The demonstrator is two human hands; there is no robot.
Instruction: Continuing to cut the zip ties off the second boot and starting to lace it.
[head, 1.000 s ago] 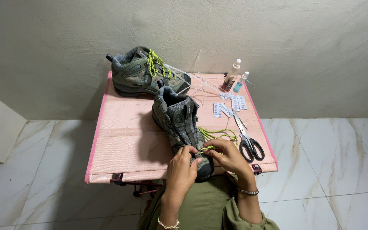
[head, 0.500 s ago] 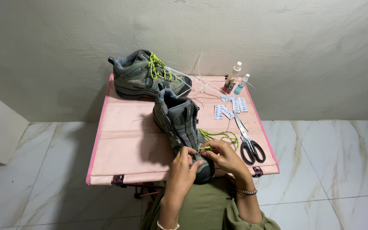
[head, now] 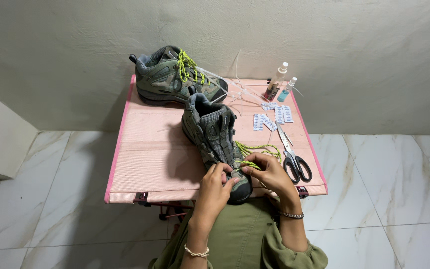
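Hands: both meet at the toe end of the nearer hiking boot [head: 214, 142], at the front edge of the pink tabletop [head: 150, 159].
Left hand [head: 215, 184]: fingers curled against the boot's toe, thumb and forefinger closing on the lace by the lowest eyelets.
Right hand [head: 269, 172]: fingertips pinched on the neon yellow-green lace [head: 255, 149], which loops loose to the boot's right.
Nearer boot: grey-green, toe toward the person, its upper eyelets unlaced.
Far boot [head: 175, 77]: on its side at the back edge, already laced in the same yellow-green.
Containers: tall clear spray bottle [head: 276, 82] with a dark band low down, and a small spray bottle [head: 285, 90] holding blue liquid, side by side at the back right corner.
Other items: blister strips [head: 272, 117], scissors [head: 292, 157], pale cord [head: 240, 89].
Hard to make out: exact lace path under the fingers; toe cap is partly hidden by the left hand.
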